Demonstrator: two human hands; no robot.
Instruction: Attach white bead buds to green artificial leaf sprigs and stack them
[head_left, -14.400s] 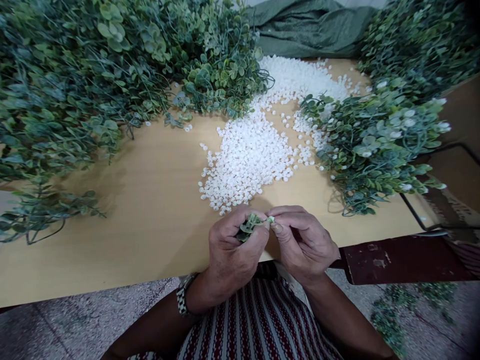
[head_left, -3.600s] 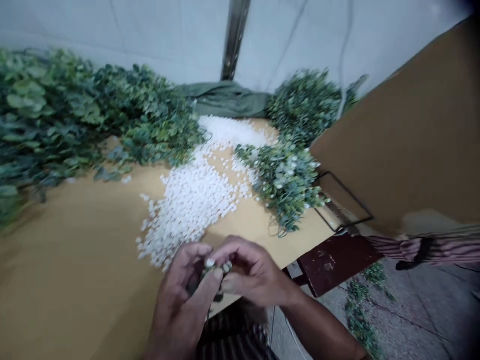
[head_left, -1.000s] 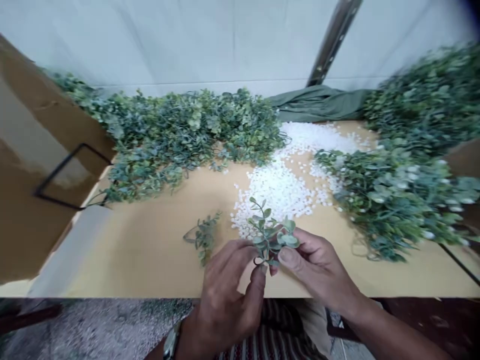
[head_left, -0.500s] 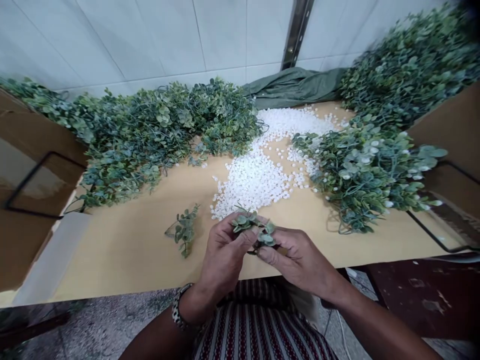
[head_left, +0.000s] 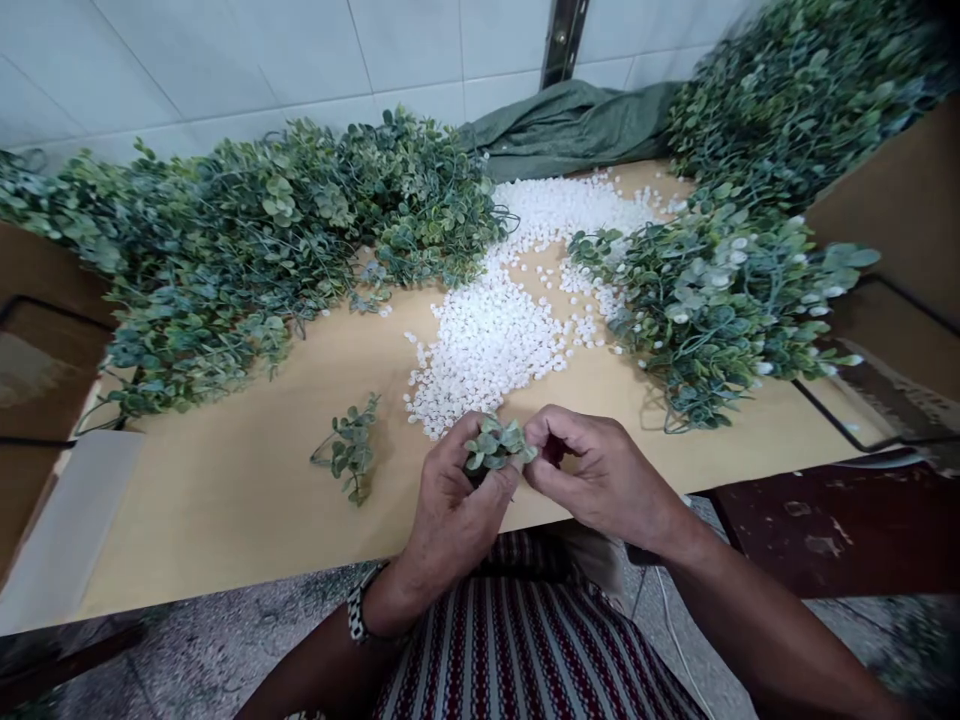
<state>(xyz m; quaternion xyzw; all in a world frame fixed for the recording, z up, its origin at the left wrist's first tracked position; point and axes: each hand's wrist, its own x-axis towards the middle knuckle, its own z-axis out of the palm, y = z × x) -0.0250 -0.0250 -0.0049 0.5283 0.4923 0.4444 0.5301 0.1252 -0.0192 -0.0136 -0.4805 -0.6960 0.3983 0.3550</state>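
Note:
A small artificial leafy sprig is held between thumb and fingers of my left hand, which is closed on it close to the table's front edge. My right hand is closed in a pinch at the sprig's right side; its fingertips meet the leaf edge, and whether something small is between them is hidden. Just beyond my hands spreads a heap of small white beads. Another loose sprig lies on the tabletop to the left.
Piled greenery fills the back left. A bunch of white-tipped sprigs lies at right, with more greenery behind it. Green cloth rests along the tiled wall. Cardboard boxes stand at both ends.
My right hand has shifted from under the sprig to its right side, fingers now pinched. The left hand still holds the sprig, its leaves gathered closer. The view has tilted slightly down.

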